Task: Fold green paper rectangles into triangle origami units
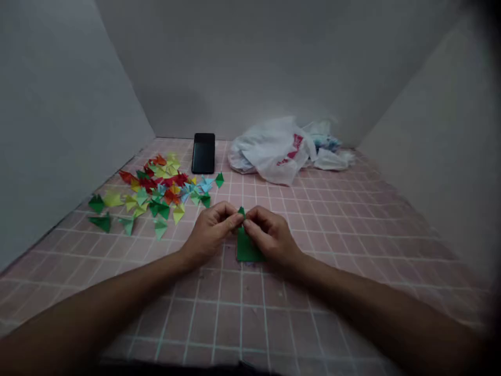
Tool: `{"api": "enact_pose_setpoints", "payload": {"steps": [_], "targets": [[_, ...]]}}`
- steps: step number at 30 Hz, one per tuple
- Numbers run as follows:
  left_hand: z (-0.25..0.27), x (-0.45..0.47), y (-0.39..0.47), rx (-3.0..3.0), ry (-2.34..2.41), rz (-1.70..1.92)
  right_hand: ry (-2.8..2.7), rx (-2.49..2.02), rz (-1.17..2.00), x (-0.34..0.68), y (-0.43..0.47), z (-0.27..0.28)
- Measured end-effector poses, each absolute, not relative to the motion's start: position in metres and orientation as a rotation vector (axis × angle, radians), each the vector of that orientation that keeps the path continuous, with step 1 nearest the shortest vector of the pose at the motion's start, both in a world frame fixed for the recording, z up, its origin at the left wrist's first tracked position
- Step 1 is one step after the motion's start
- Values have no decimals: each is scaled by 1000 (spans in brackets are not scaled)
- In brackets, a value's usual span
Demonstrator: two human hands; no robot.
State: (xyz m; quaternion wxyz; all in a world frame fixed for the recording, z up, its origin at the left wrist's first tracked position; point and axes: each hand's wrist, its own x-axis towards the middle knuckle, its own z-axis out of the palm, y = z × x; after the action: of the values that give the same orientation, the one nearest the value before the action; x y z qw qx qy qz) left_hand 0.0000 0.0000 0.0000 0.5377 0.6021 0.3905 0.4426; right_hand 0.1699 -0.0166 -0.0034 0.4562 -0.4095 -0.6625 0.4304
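In the middle of the head view, my left hand (213, 227) and my right hand (272, 235) meet with thumbs and fingers pinched. Between their fingertips is a small folded green paper (241, 211), mostly hidden by the fingers. Below it, flat on the tiled-pattern surface, lies a green square of paper (248, 251), partly covered by my right hand. Whether it is one sheet or a stack, I cannot tell. Left of my hands spreads a pile of small folded paper pieces (158, 209) in green, yellow, red, orange and light blue.
A black phone (204, 154) lies at the back, near the wall. Right of it sits a crumpled white plastic bag (274, 149) with red print, beside another clear-and-blue plastic bundle (331, 151). Pale walls enclose the pink grid-patterned surface (352, 230) on the left, back and right.
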Motion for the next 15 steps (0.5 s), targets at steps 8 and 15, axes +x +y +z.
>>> {"api": "enact_pose_setpoints", "payload": {"steps": [8, 15], "targets": [[0, 4, -1, 1372, 909, 1028, -1600, -1058, 1065, 172, -16, -6], [-1, 3, -2, 1526, 948, 904, -1656, -1031, 918, 177, -11, -6]]}}
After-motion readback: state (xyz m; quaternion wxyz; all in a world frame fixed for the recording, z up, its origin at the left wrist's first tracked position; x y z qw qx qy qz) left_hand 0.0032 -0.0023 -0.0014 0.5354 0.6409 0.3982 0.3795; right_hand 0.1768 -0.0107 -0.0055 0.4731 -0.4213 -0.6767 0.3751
